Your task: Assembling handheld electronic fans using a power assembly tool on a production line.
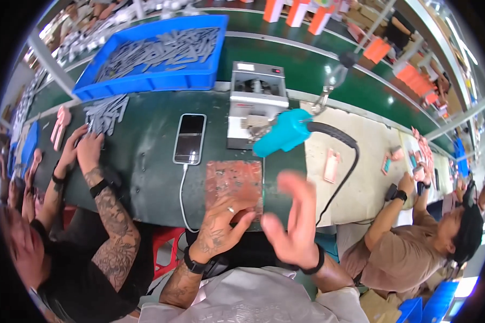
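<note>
Your left hand [221, 226] rests flat, fingers spread, on the reddish mat [235, 182] near the phone [189, 138]; your right hand [291, 220] hovers open and empty beside it, so work looks barely begun.

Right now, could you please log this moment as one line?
left hand: flat on reddish plate | right hand: raised, open, empty | teal tool: hangs above bench

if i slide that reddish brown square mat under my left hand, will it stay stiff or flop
The reddish mat lies dead flat with straight edges on the green bench, so it probably slides as one stiff sheet. It looks thin, so likely light. The left hand rests on its near edge; that weight may drag it.
</note>
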The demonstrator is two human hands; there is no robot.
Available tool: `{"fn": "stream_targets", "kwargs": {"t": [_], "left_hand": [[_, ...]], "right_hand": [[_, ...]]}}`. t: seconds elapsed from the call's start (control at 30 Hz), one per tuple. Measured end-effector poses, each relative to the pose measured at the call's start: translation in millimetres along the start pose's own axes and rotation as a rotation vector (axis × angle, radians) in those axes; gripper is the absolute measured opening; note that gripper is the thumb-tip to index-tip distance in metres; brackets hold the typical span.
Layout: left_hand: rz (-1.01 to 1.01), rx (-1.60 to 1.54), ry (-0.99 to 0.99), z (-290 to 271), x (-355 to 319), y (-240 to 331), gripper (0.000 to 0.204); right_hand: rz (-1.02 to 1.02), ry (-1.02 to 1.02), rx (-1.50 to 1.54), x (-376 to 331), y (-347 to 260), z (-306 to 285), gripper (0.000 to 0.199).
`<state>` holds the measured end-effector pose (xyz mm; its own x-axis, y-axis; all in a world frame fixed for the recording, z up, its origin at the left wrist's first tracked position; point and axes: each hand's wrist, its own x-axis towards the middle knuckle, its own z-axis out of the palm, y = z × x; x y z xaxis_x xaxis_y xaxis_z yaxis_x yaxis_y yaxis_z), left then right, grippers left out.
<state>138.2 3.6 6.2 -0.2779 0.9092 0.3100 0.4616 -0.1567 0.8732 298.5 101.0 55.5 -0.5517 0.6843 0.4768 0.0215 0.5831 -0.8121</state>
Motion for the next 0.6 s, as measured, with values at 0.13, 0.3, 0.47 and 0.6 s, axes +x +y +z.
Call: {"fn": "stream_targets", "kwargs": {"t": [0.13,0.3,0.47,0.6], "left_hand": [[0.005,0.017,0.070,0,-8,-5,0.019],[-0.059,0.035,0.100,-1,-6,1,0.020],[-0.112,0.105,0.151,6,11,-2,0.022],[-0.010,0.239,0.109,13,23,-4,0.021]], "right_hand": [[0.058,0.170,0.226,63,44,26,0.067],[0.268,0.025,0.346,84,50,17,0.040],[0.189,0.172,0.637,60,37,10,0.058],[0.225,0.140,0.752,43,21,3,0.071]]}}
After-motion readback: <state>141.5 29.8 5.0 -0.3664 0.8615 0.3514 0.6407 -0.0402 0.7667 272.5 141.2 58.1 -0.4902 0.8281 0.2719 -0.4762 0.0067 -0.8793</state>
